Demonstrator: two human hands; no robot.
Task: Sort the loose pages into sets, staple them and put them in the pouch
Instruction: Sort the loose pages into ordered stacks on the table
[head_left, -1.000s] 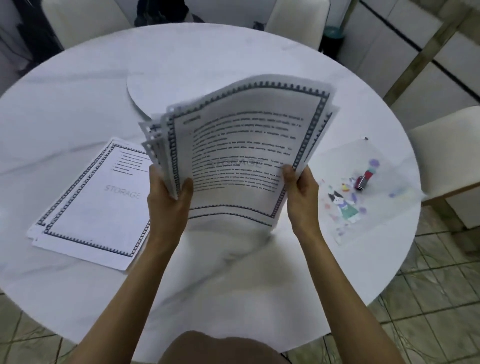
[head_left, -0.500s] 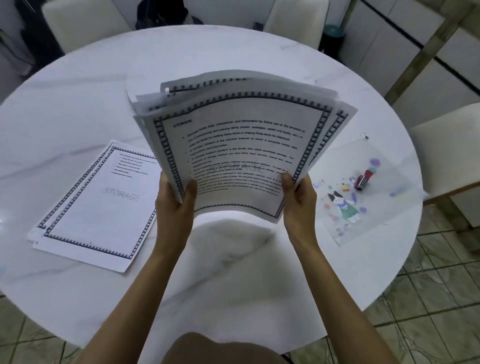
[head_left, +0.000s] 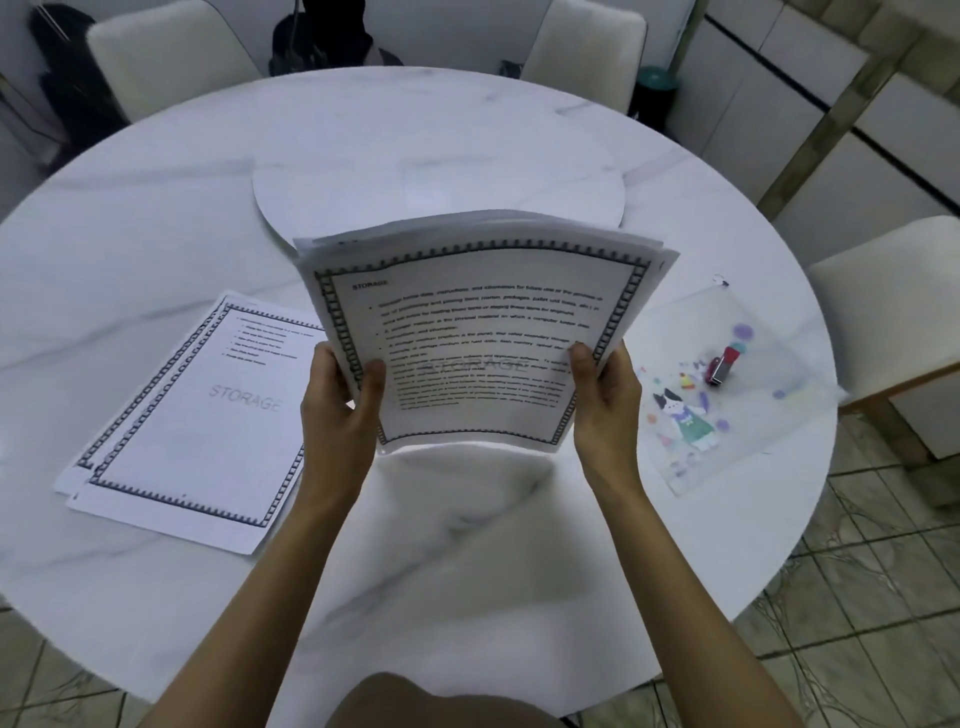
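Observation:
I hold a stack of printed pages (head_left: 483, 332) with black patterned borders above the middle of the table. My left hand (head_left: 340, 400) grips its lower left edge, thumb on the top sheet. My right hand (head_left: 605, 395) grips the lower right edge the same way. The sheets bow upward and their far edges lie nearly flush. A second pile of bordered pages (head_left: 192, 421) marked STORAGE lies flat at the left. At the right lies a clear pouch (head_left: 727, 384) with a cartoon print, and a small red stapler (head_left: 724, 364) shows on or inside it.
The round white marble table (head_left: 467, 545) has a raised turntable disc (head_left: 436, 182) at its centre, just behind the held pages. White chairs (head_left: 166, 52) stand at the far side and another at the right edge. Tiled floor shows below the table rim.
The fanned, spread sheets have been drawn together into a neater stack, and the stack has tilted flatter and lower. Both hands keep their grip at the lower corners.

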